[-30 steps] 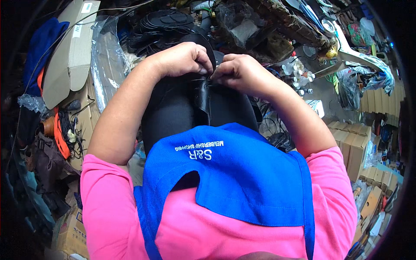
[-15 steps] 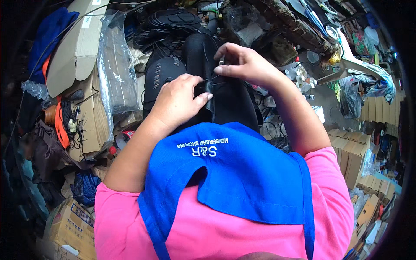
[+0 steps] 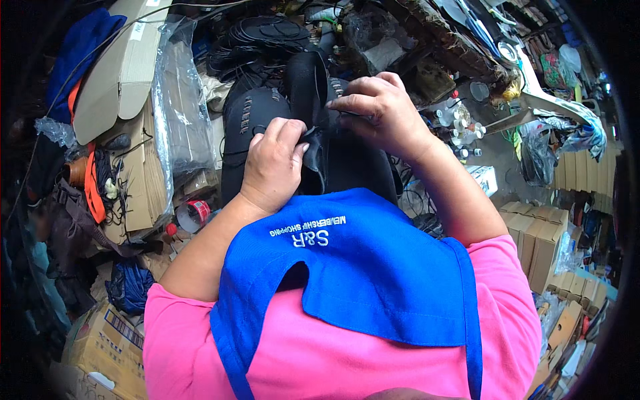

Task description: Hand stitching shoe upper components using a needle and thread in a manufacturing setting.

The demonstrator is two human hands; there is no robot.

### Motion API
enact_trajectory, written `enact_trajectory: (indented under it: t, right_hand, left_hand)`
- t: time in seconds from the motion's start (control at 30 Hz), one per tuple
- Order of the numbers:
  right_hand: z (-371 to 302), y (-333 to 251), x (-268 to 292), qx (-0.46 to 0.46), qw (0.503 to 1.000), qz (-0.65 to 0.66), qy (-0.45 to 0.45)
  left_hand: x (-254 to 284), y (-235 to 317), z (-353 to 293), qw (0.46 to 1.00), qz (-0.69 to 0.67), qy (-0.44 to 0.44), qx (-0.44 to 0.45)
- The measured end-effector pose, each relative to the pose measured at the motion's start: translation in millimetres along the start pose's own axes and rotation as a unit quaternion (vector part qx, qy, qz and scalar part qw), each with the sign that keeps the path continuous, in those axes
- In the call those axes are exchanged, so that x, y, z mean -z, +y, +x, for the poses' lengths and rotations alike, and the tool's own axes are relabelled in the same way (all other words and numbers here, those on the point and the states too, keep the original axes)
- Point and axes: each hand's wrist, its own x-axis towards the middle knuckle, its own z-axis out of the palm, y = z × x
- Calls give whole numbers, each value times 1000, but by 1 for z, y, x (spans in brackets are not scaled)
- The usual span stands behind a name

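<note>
A black, leather-like piece [image 3: 310, 87] with a curved upper end stands between my two hands above my lap. My left hand [image 3: 273, 160] grips its near edge, thumb and fingers pressed together at a fold. On the other side of the piece, my right hand [image 3: 383, 110] has its thumb and forefinger closed close to the edge. Whatever lies between those fingertips is too small and dark to make out. Dark cloth covers my legs, with pale stitch-like marks on the left side [image 3: 245, 119]. A blue apron [image 3: 373, 267] hangs over my pink shirt.
Beyond my knees lies a heap of black strips and cords [image 3: 260, 40]. Cardboard [image 3: 120, 73] and a plastic-wrapped bundle [image 3: 183, 100] stand at the left. Small bottles [image 3: 463, 123] cluster at the right, with stacked boxes [image 3: 537, 233] nearer. A clear bottle with a red label [image 3: 193, 213] lies by my left forearm.
My right hand has come lower and nearer the black piece, its fingers more closed. My left hand has turned, with its fingers curled tighter. The piece's upper part has opened out somewhat.
</note>
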Motion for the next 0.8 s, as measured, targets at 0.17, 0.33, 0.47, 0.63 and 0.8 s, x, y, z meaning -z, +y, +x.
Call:
enact_trajectory:
  t: [0.17,0.33,0.47,0.63,0.8]
  right_hand:
    - [11,-16,8,-1,999,-19,-26]
    - [17,-16,10,21,984,-124,-127]
    - [10,4,2,-33,993,13,-116]
    - [-3,15,-7,-198,923,289,-160]
    - [-4,29,-14,-204,892,355,-190]
  left_hand:
    - [-5,-5,-3,994,87,10,-67]
    - [-5,-5,-2,983,120,17,-135]
    - [-8,-9,-1,982,110,44,-145]
    - [-8,-10,-1,985,109,27,-128]
    - [-8,-13,-1,988,97,29,-116]
